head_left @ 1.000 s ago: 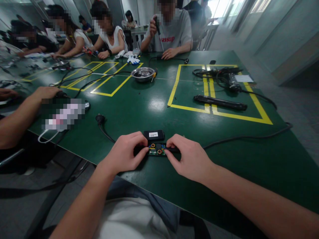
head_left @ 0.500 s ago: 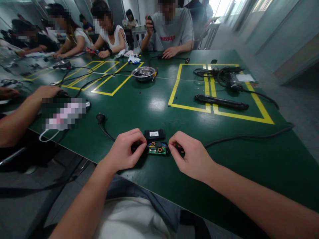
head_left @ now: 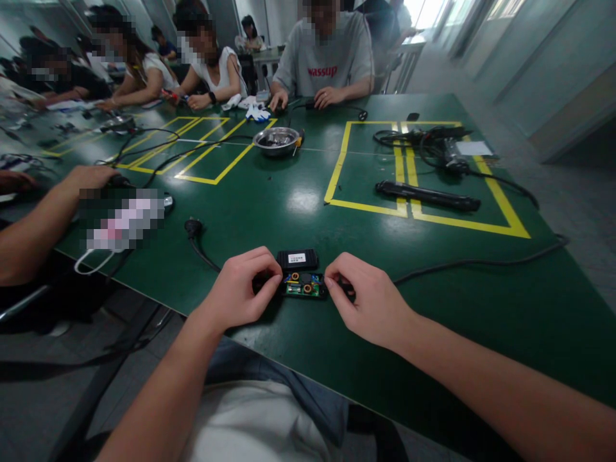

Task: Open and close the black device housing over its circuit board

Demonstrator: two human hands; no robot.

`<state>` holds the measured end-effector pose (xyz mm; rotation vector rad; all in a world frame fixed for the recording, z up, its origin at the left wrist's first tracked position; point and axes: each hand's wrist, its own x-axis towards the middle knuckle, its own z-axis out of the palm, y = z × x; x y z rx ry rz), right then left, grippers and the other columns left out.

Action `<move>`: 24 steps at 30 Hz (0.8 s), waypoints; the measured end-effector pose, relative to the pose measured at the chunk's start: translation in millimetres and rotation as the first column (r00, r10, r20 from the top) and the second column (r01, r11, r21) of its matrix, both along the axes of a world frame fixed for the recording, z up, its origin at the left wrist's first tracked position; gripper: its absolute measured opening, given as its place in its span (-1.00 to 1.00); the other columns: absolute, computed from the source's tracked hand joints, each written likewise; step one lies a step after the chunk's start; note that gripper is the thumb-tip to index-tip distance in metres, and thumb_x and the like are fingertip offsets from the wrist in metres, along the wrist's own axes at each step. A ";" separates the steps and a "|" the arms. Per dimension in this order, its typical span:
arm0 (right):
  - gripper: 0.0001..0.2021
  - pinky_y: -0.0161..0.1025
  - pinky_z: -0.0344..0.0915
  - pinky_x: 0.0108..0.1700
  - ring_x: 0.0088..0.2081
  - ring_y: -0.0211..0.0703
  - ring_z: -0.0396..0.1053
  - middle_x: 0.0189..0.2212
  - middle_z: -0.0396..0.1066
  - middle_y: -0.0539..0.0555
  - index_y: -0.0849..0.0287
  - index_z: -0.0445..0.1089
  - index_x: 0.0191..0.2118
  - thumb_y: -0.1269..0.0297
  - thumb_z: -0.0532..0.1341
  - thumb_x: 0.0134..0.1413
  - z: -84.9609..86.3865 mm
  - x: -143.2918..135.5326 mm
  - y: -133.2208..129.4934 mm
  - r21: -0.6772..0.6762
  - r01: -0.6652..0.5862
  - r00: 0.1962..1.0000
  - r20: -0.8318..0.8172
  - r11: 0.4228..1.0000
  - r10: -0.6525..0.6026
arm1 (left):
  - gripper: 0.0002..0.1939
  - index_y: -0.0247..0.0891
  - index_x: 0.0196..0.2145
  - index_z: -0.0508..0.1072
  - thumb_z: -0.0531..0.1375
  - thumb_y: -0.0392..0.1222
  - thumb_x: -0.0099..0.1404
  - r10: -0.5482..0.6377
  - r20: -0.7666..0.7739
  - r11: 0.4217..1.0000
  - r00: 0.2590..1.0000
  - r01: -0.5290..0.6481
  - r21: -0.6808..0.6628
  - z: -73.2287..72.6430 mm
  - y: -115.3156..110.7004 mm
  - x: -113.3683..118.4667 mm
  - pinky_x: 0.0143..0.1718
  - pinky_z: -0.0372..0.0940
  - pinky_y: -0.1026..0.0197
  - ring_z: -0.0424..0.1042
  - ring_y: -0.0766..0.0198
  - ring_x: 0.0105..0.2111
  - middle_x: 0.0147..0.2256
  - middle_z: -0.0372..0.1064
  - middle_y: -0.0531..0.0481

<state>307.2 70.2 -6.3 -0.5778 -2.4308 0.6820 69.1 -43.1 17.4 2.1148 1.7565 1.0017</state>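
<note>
A green circuit board [head_left: 301, 289] with copper-wound coils sits in an open black case in front of me, on the green table [head_left: 433, 308]. My left hand [head_left: 245, 285] is closed in a pinch on the power cord [head_left: 205, 258] at the case's left end. At the right end, my right hand [head_left: 368, 295] pinches the black cable [head_left: 481, 264], which runs off to the right. The fingers partly hide both cable ends. Just behind the case lies its black cover [head_left: 298, 259] with a white label. The cord's plug [head_left: 193, 228] rests left of my hands.
A metal bowl [head_left: 276, 141] of small parts stands farther back. Right of it, a black wrapped bundle [head_left: 428, 196] and coiled cables [head_left: 447, 144] lie across yellow tape. A neighbour's arm [head_left: 43, 218] and a blurred-out phone [head_left: 128, 221] are at left. Across sits a person [head_left: 327, 58].
The person across has lowered a raised hand, with the dark tool it held, to the table. My hands stay at the case's two ends, almost unmoved.
</note>
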 end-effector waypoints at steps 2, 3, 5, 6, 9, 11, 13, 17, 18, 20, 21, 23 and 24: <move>-0.88 -0.19 0.26 -0.30 -0.37 -0.14 0.39 -0.34 0.45 0.03 0.09 0.34 -0.25 0.42 0.15 0.35 0.0 0.0 -0.4 -0.005 0.003 1.000 0.019 1.000 -0.003 | -0.82 -0.24 -0.34 0.49 0.17 -0.29 0.45 -0.001 0.000 1.000 1.000 0.001 -0.017 -0.6 -0.3 -0.1 -0.35 0.28 0.21 0.43 0.26 -0.39 -0.36 0.44 -0.01; -0.88 -0.18 0.25 -0.30 -0.38 -0.14 0.39 -0.34 0.45 0.03 0.08 0.34 -0.26 0.42 0.15 0.34 0.1 0.0 -0.7 -0.008 0.006 0.999 0.033 1.000 -0.006 | -0.82 -0.24 -0.35 0.49 0.18 -0.29 0.45 -0.003 -0.005 1.000 1.000 0.003 -0.027 -0.9 -0.4 0.0 -0.35 0.28 0.21 0.43 0.26 -0.39 -0.36 0.44 -0.01; -0.88 -0.17 0.23 -0.30 -0.38 -0.13 0.38 -0.35 0.45 0.03 0.08 0.33 -0.27 0.43 0.16 0.31 0.4 -0.3 -1.1 -0.011 0.018 0.998 0.060 1.000 -0.017 | -0.83 -0.23 -0.35 0.48 0.18 -0.30 0.44 -0.003 -0.023 0.999 1.000 0.002 -0.044 -1.1 -0.4 0.2 -0.34 0.28 0.19 0.43 0.24 -0.38 -0.36 0.44 0.00; -0.88 -0.16 0.23 -0.29 -0.37 -0.13 0.38 -0.35 0.45 0.03 0.08 0.32 -0.28 0.43 0.17 0.30 0.6 -0.5 -1.3 -0.005 0.024 0.997 0.069 1.000 -0.023 | -0.84 -0.23 -0.35 0.48 0.19 -0.30 0.43 -0.001 -0.039 0.999 0.999 0.000 -0.041 -1.0 -0.3 0.4 -0.32 0.30 0.17 0.44 0.22 -0.36 -0.35 0.44 -0.02; -0.87 -0.12 0.21 -0.25 -0.33 -0.07 0.36 -0.37 0.45 0.05 0.08 0.30 -0.31 0.44 0.18 0.27 1.1 -1.4 -1.1 0.056 0.027 0.997 0.071 0.998 -0.031 | -0.86 -0.23 -0.31 0.54 0.21 -0.30 0.43 0.009 -0.092 1.000 0.996 -0.007 0.020 -0.6 0.5 1.0 -0.12 0.42 0.05 0.49 0.10 -0.18 -0.18 0.52 -0.12; -0.86 -0.09 0.19 -0.22 -0.29 -0.03 0.36 -0.38 0.45 0.07 0.08 0.30 -0.32 0.45 0.18 0.26 1.2 -1.9 -0.7 0.100 0.021 0.998 0.059 0.995 -0.027 | -0.83 -0.21 -0.17 0.64 0.21 -0.29 0.47 0.018 -0.107 0.999 0.994 -0.012 0.052 -1.6 1.7 0.5 0.07 0.44 -0.08 0.49 0.00 0.00 0.02 0.56 -0.19; -0.86 -0.07 0.17 -0.20 -0.27 -0.01 0.36 -0.38 0.45 0.07 0.08 0.30 -0.32 0.46 0.17 0.26 1.0 -2.4 -0.2 0.118 0.015 0.998 0.051 0.993 -0.021 | -0.73 -0.15 0.00 0.68 0.18 -0.27 0.53 0.034 -0.104 0.999 0.994 -0.031 0.037 -4.2 3.8 -0.8 0.19 0.42 -0.17 0.47 -0.04 0.13 0.16 0.55 -0.18; -0.88 -0.07 0.16 -0.19 -0.28 -0.01 0.37 -0.38 0.44 0.07 0.09 0.30 -0.30 0.44 0.16 0.27 1.2 -2.4 0.5 0.102 0.003 0.998 0.059 0.995 -0.009 | -0.76 -0.10 0.04 0.72 0.26 -0.16 0.53 0.123 -0.069 0.992 0.990 -0.126 -0.031 -11.6 9.5 -4.5 0.22 0.43 -0.21 0.52 -0.05 0.13 0.14 0.62 -0.14; -0.89 -0.07 0.17 -0.19 -0.27 0.00 0.38 -0.36 0.45 0.07 0.09 0.31 -0.28 0.44 0.16 0.27 1.4 -2.3 0.5 0.093 0.003 0.998 0.059 0.996 -0.009 | -0.78 -0.11 0.03 0.72 0.31 -0.14 0.51 0.154 -0.051 0.987 0.987 -0.156 -0.043 -13.0 10.7 -5.2 0.21 0.44 -0.20 0.55 -0.05 0.11 0.11 0.64 -0.14; -0.92 -0.07 0.19 -0.17 -0.26 0.00 0.39 -0.33 0.47 0.08 0.09 0.32 -0.23 0.43 0.17 0.24 2.1 -1.8 0.2 0.069 0.009 0.998 0.054 0.998 -0.013 | -0.80 -0.13 -0.01 0.73 0.36 -0.13 0.46 0.208 -0.012 0.976 0.978 -0.208 -0.059 -14.9 12.3 -6.1 0.19 0.46 -0.18 0.58 -0.04 0.07 0.06 0.66 -0.13; -0.90 -0.06 0.20 -0.16 -0.25 0.00 0.40 -0.31 0.48 0.08 0.09 0.32 -0.20 0.43 0.18 0.21 2.5 -1.5 -0.1 0.056 0.017 0.999 0.049 0.998 -0.019 | -0.81 -0.13 -0.02 0.72 0.37 -0.15 0.45 0.227 0.006 0.972 0.974 -0.226 -0.062 -15.3 12.6 -6.3 0.18 0.47 -0.16 0.60 -0.03 0.05 0.03 0.67 -0.13; -0.81 -0.06 0.23 -0.15 -0.23 0.02 0.43 -0.27 0.49 0.09 0.08 0.31 -0.12 0.42 0.22 0.15 3.1 -0.9 -1.0 0.033 0.036 0.999 0.037 0.999 -0.037 | -0.81 -0.14 -0.01 0.71 0.36 -0.18 0.45 0.250 0.035 0.968 0.968 -0.248 -0.049 -14.9 11.9 -6.3 0.15 0.48 -0.14 0.61 -0.01 0.02 -0.01 0.68 -0.12; -0.75 -0.05 0.25 -0.13 -0.21 0.04 0.44 -0.23 0.50 0.10 0.08 0.31 -0.07 0.41 0.23 0.12 3.4 -0.6 -1.6 0.022 0.045 0.999 0.029 0.999 -0.045 | -0.80 -0.14 0.00 0.70 0.36 -0.18 0.45 0.252 0.052 0.968 0.966 -0.251 -0.030 -14.2 10.9 -6.1 0.14 0.48 -0.13 0.62 -0.01 0.01 -0.02 0.68 -0.12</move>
